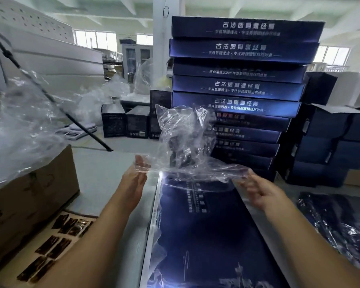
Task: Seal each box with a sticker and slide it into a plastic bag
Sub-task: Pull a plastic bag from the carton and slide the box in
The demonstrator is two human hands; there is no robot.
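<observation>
A flat dark blue box (197,231) lies lengthwise on the table in front of me. A clear plastic bag (185,138) stands crumpled over the box's far end, with its mouth stretched across that end. My left hand (134,183) grips the bag's left edge beside the box. My right hand (258,191) pinches the bag's right edge on the other side. Thin plastic also lies over the box's near left part. A sheet of dark gold stickers (54,244) rests at the lower left.
A tall stack of identical blue boxes (237,88) rises right behind the bag. More dark boxes (328,146) stand at the right. A bagged box (341,223) lies at the lower right. A cardboard carton (29,196) with loose plastic bags sits at the left.
</observation>
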